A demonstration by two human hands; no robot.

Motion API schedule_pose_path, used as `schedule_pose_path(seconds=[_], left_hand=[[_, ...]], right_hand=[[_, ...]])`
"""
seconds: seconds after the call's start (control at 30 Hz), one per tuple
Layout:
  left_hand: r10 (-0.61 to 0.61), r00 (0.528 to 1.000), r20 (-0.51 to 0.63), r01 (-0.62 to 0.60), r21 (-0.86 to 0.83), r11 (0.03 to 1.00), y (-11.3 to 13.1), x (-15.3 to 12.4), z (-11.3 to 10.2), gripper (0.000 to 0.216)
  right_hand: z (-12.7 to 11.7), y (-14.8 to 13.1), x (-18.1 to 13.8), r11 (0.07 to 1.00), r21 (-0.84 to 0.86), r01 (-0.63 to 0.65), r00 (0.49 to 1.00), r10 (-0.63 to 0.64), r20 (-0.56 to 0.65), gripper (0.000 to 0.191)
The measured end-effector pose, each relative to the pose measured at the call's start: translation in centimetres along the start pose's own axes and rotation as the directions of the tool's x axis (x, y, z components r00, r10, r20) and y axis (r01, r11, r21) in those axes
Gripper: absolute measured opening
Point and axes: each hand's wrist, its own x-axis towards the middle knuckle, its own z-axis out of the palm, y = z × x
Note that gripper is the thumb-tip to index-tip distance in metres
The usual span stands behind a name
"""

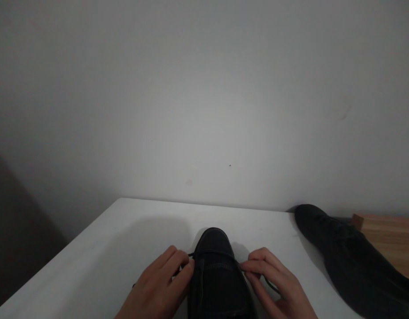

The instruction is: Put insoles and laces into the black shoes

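A black shoe sits on the white table with its toe pointing away from me, its rear cut off by the lower edge of the view. A dark shoelace runs across the shoe's upper and comes out on both sides. On the left, my left hand pinches the lace close to the shoe's side. At the opposite side my right hand grips the lace between thumb and fingers, and a loose length hangs beyond them.
A second black shoe lies to the right on the white table. Behind it is a wooden board. A plain pale wall rises along the table's far edge.
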Motion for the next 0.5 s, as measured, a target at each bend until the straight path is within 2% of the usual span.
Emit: schedule_pose_path(seconds=[0.1, 0.2, 0.33, 0.5], left_hand=[[0.059, 0.998, -0.03, -0.056, 0.081, 0.995, 0.1, 0.2, -0.5, 0.029], [0.057, 0.998, -0.029, -0.054, 0.109, 0.993, 0.2, 0.3, -0.6, 0.032], [-0.007, 1.0, -0.015, 0.007, -0.014, 1.0, 0.5, 0.4, 0.0, 0.023], [-0.115, 0.986, -0.122, 0.096, -0.146, 0.985, 0.4, 0.6, 0.4, 0.025]], right_hand=[[0.1, 0.1, 0.0, 0.999, -0.033, 0.027, 0.999, -0.027, -0.016, 0.024], [0.0, 0.2, 0.0, 0.997, -0.064, 0.033, 0.999, -0.034, -0.011, 0.024], [0.0, 0.2, -0.1, 0.992, -0.118, 0.045, 0.998, -0.049, -0.025, 0.024], [0.2, 0.4, -0.1, 0.981, -0.161, 0.109, 0.99, -0.121, -0.069, 0.026]])
